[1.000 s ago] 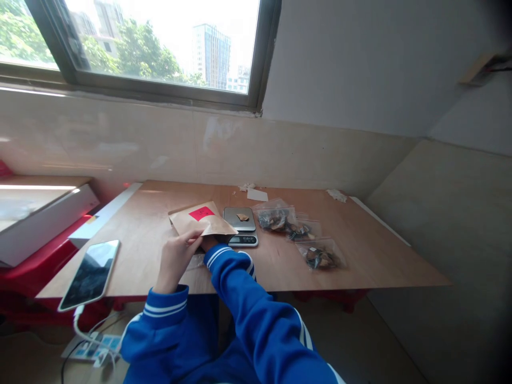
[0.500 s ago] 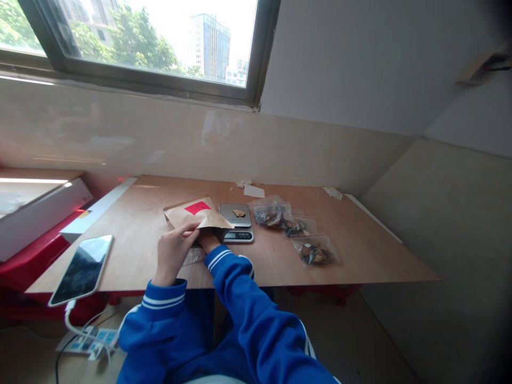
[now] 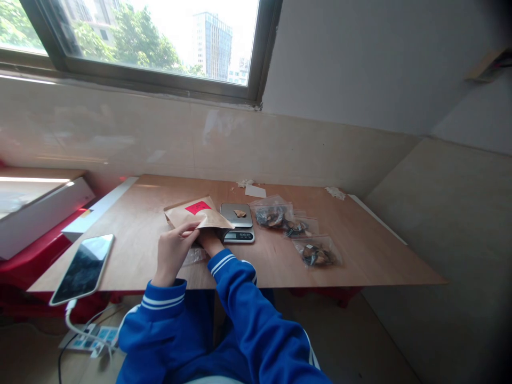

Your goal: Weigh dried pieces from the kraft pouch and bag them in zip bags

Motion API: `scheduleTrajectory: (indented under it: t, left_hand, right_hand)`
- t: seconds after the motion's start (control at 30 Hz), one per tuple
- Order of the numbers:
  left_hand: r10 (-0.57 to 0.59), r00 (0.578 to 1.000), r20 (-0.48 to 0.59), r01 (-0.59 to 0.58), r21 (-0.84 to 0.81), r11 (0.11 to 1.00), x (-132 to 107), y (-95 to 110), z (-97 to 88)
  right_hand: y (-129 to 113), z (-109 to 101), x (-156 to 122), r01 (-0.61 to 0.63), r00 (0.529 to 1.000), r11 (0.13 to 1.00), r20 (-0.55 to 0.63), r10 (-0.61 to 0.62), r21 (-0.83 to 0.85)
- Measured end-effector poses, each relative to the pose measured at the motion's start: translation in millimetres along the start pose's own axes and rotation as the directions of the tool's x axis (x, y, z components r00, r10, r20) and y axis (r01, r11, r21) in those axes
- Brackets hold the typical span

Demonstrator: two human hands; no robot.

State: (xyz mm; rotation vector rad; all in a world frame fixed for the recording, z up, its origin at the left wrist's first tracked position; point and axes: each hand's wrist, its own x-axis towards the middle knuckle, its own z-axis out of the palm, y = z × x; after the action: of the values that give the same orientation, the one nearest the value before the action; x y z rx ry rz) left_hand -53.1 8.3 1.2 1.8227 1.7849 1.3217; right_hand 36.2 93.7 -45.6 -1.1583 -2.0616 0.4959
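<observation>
A brown kraft paper bag [image 3: 180, 214] with a red label lies tilted on the table, its mouth towards me. My left hand [image 3: 174, 250] pinches the upper edge of that mouth between thumb and fingers. Inside the bag is my right hand [image 3: 210, 242]; only the back of it near the wrist shows, and its fingers are hidden. Just right of the bag stands a digital kitchen scale [image 3: 242, 236], partly covered by the bag's corner. One dried tan slice [image 3: 239, 213] rests on its steel plate. Clear plastic [image 3: 195, 256] lies beneath my hands.
Several clear zip bags [image 3: 318, 253] of dark dried pieces lie right of the scale. A white card [image 3: 255, 191] and crumpled tissue [image 3: 335, 193] are at the back. Left, a phone [image 3: 84, 269] with a charging cable sits by the table edge, above a power strip [image 3: 90, 338].
My right wrist has shifted slightly to the right and back, with the hand still inside the paper bag. The left hand keeps its pinch. The view has moved a little.
</observation>
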Motion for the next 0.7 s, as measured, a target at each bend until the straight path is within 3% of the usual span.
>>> scheduleTrajectory:
  t: [0.23, 0.57, 0.7]
  left_hand:
    - [-0.043, 0.999, -0.027, 0.043, -0.001, 0.999, -0.7, 4.2, -4.2]
    - [-0.047, 0.999, -0.028, 0.048, 0.032, 0.998, 0.4, 1.9, -8.8]
    - [-0.054, 0.998, -0.026, 0.056, 0.057, 0.997, 1.3, 2.5, -11.1]
  right_hand:
    - [-7.9, -4.1, 2.3, -0.041, 0.995, 0.991, 0.083, 0.052, -0.130]
    - [-25.5, -52.8, -36.9, 0.130, 0.989, 0.959, 0.098, -0.108, -0.253]
    - [-29.0, -61.6, -48.0, 0.138, 0.986, 0.950, 0.128, -0.106, -0.280]
